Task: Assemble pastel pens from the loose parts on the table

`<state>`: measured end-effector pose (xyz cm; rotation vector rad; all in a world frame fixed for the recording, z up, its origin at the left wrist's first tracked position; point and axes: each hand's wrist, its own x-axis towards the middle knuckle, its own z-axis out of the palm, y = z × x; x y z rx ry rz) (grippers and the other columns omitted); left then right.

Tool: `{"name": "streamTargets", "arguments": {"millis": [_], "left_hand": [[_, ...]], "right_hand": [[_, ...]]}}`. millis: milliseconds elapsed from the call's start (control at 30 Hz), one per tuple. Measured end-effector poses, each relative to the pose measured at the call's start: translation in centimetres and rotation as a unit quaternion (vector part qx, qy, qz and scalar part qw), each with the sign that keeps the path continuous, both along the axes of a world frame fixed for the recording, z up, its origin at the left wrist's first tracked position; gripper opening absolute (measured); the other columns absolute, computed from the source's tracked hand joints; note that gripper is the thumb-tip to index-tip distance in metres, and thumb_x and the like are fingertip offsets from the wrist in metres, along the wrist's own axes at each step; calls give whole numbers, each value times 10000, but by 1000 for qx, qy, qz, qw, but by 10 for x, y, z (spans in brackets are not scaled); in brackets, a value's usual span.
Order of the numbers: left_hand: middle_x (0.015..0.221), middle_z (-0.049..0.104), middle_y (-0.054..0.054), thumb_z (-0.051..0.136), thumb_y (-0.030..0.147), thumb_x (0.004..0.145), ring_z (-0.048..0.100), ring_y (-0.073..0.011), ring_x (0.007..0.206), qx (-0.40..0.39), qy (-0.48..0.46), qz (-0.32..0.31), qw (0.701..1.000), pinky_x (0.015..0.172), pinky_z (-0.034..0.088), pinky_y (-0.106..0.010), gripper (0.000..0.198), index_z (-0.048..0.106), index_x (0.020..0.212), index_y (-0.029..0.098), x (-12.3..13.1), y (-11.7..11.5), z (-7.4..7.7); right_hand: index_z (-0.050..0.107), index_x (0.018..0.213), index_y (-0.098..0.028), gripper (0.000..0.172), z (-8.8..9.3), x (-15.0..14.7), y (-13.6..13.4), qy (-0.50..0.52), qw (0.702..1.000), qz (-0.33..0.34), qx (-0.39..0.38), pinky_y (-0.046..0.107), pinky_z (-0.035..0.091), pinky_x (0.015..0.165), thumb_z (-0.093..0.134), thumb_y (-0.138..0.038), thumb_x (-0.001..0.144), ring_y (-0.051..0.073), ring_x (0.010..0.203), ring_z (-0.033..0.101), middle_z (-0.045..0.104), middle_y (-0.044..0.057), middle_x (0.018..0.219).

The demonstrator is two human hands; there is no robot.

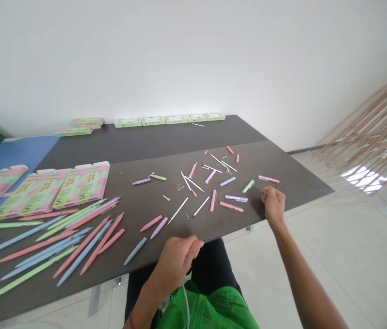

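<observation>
Right hand [273, 204]: curled into a closed fist just over the table's near edge, with nothing showing in it.
Left hand [176, 261]: fingers partly curled at the near edge; I could not tell whether it held anything.
Beside the right hand: a coral pen barrel [230, 207], a lilac pen barrel [236, 198] and a green pen barrel [248, 186].
Between the hands: scattered white refills [178, 210].
Beside the left hand: a blue pen barrel [135, 251].
Farther left of the left hand: long pastel pens [83, 244] lying fanned out, and flat printed cartons [80, 186].
Beyond both hands: a row of boxes [174, 119] along the far side of the dark table [179, 141].
</observation>
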<state>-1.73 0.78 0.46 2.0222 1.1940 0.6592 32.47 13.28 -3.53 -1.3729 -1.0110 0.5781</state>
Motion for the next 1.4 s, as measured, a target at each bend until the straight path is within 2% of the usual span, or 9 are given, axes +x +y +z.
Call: {"name": "streamTargets", "arguments": {"millis": [200, 333, 533, 700, 967, 1133, 1267, 1333, 1400], "left_hand": [[564, 501, 44, 381, 357, 1106, 460, -113, 517, -4, -2, -40, 999, 584, 253, -288, 471, 443, 664, 207, -3, 1, 7], [575, 553, 32, 389, 368, 1107, 515, -120, 537, 9, 1, -43, 999, 611, 295, -279, 480, 507, 671, 203, -2, 0, 8], [597, 607, 21, 394, 377, 1107, 562, -125, 561, 10, -12, -41, 999, 621, 327, -270, 486, 565, 688, 200, -2, 0, 8], [596, 601, 26, 388, 375, 1107, 541, -121, 545, 8, -14, -45, 999, 619, 315, -274, 490, 543, 675, 202, -2, 1, 7], [592, 564, 34, 386, 362, 1098, 526, -118, 560, -8, -23, -46, 999, 640, 317, -281, 473, 513, 672, 200, -3, 2, 7], [565, 490, 43, 362, 339, 1094, 471, -116, 542, -12, -23, -19, 999, 613, 288, -301, 488, 484, 642, 201, -1, 6, 8], [555, 416, 57, 356, 355, 1092, 404, -112, 525, -23, -17, -24, 999, 589, 252, -310, 490, 447, 635, 203, -2, 7, 10], [556, 394, 62, 352, 361, 1092, 373, -111, 520, -23, -20, -28, 999, 586, 245, -308, 487, 422, 636, 206, -3, 7, 10], [563, 393, 62, 348, 361, 1091, 375, -111, 525, -18, -25, -28, 999, 594, 254, -302, 481, 402, 638, 208, -4, 6, 8]], "right_hand": [[509, 649, -217, 117, 22, 5, -1, -22, 998, 44, -48, 257, 202, 470, 515, -251, 762, 115, 493, 312, 373, -48, 550], [581, 729, -213, 77, 47, 9, -11, -189, 966, 165, -57, 279, 350, 564, 530, -250, 773, 166, 645, 476, 552, 16, 695], [283, 556, -253, 308, 43, 5, -21, -116, 938, 258, -200, 299, 166, 473, 457, -323, 800, 131, 498, 215, 229, -40, 512], [528, 675, -208, 124, 65, 12, -14, -153, 913, 331, -181, 284, 296, 530, 483, -278, 767, 150, 584, 376, 457, -1, 631], [253, 536, -265, 334, 48, 14, -10, -152, 919, 281, -231, 284, 142, 440, 449, -364, 788, 118, 471, 197, 218, -47, 490], [561, 653, -205, 227, 67, -20, -18, -256, 916, 272, -145, 261, 313, 522, 545, -326, 843, 150, 571, 440, 507, -1, 596], [717, 1136, -220, 309, 115, -61, -29, -376, 842, 386, -10, 319, 475, 766, 648, -232, 835, 234, 884, 634, 718, 84, 1073], [729, 1042, -215, 243, 127, -61, -24, -381, 826, 415, 3, 344, 473, 833, 598, -196, 840, 247, 937, 629, 715, 82, 1072], [662, 758, -206, 174, 124, -43, -11, -346, 852, 390, -42, 310, 434, 715, 512, -181, 841, 193, 723, 564, 648, 32, 759]]}}
